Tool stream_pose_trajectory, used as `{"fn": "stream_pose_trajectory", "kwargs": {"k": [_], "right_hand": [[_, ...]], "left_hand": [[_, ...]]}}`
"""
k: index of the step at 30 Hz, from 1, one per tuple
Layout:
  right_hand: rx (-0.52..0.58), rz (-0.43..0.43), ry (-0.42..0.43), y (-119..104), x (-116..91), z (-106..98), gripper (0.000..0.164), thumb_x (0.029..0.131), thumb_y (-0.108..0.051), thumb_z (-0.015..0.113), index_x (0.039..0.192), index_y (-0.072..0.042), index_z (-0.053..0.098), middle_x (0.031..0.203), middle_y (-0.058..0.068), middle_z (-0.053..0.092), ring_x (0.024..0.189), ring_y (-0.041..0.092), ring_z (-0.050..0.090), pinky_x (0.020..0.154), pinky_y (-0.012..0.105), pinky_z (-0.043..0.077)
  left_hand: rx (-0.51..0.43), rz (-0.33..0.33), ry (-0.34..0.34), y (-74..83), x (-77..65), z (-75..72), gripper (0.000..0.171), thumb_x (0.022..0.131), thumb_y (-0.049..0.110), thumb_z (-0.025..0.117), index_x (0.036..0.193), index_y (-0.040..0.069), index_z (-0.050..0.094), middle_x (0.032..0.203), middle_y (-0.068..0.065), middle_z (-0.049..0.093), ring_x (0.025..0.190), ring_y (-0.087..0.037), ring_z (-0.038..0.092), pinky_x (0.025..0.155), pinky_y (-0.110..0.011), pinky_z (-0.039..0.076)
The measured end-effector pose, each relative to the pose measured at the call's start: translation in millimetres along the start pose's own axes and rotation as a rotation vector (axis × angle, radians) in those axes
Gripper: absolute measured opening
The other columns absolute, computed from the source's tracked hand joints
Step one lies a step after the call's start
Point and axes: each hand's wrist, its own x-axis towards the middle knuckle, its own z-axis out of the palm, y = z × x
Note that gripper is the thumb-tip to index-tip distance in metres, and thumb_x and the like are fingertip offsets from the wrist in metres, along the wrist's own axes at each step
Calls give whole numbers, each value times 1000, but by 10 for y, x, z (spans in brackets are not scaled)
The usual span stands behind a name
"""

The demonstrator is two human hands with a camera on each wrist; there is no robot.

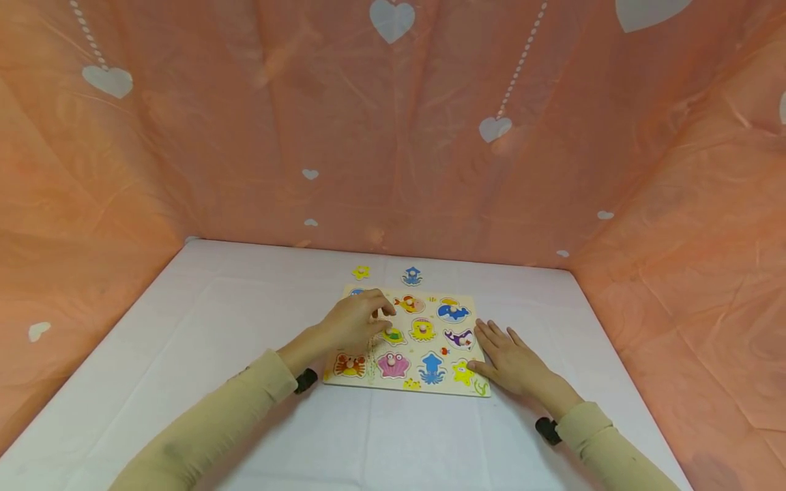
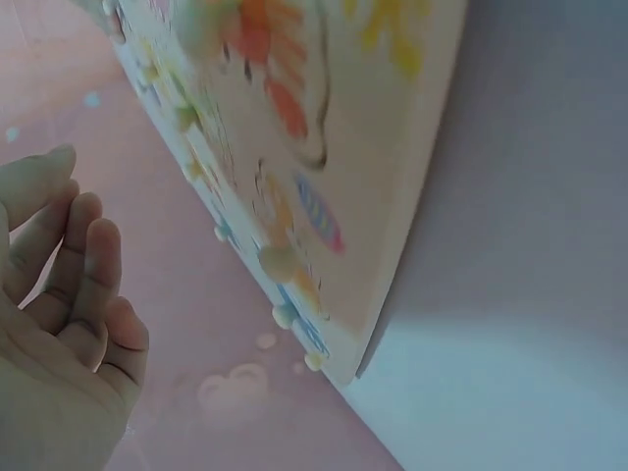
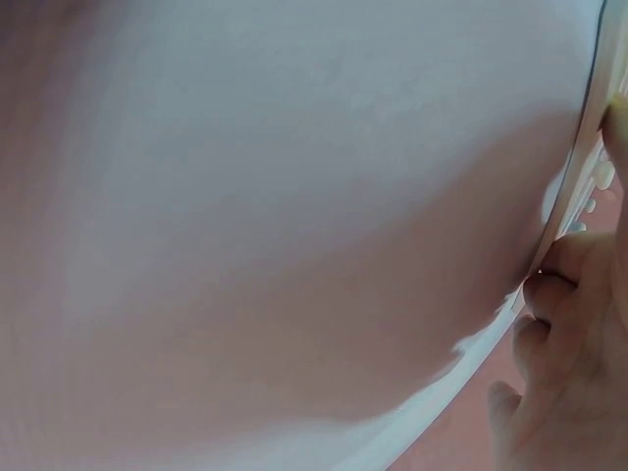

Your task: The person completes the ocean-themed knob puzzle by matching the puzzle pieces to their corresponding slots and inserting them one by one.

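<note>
A wooden peg puzzle board [image 1: 428, 385] with sea-animal pieces lies on the white table. Above its left half is my left hand [image 1: 356, 320], thumb and fingers apart, with no piece visible between them. Close to the thumb sits a green turtle piece [image 1: 394, 336] with a round knob. In the left wrist view the left hand [image 2: 74, 304] has loosely bent fingers and stands off the board [image 2: 373, 196]. My right hand [image 1: 512, 361] lies at the board's right edge, fingers extended and thumb over the rim beside the yellow starfish [image 1: 462, 372]. The right wrist view shows its fingers [image 3: 554, 285] against the edge.
Beyond the board lie a loose yellow piece [image 1: 361, 272] and a blue squid piece [image 1: 412, 275]. On the board are a crab [image 1: 349, 365], a pink shell [image 1: 393, 365], an octopus [image 1: 422, 330] and a whale [image 1: 453, 311]. Orange cloth with hearts [image 1: 393, 136] surrounds the table [image 1: 245, 300].
</note>
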Motion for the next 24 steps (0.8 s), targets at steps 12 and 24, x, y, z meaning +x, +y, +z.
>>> {"fn": "stream_pose_trajectory", "kwargs": {"k": [12,24], "right_hand": [[-2,2,-4,-5,5,2,79,104,-47,59,157,6,36,165,23,31,153,45,26,120,66,20],[-21,3,-2,5,10,4,79,104,-48,59,157,5,36,165,23,32,153,44,27,120,65,21]], "left_hand": [[-58,-51,11,-172,400,-82,21,98,19,74,117,9,74,110,1,66,95,-16,60,76,-31,50],[-71,-74,-62,-384,762,-96,26,101,18,70,125,8,72,113,-2,68,91,-18,60,75,-32,51]]}}
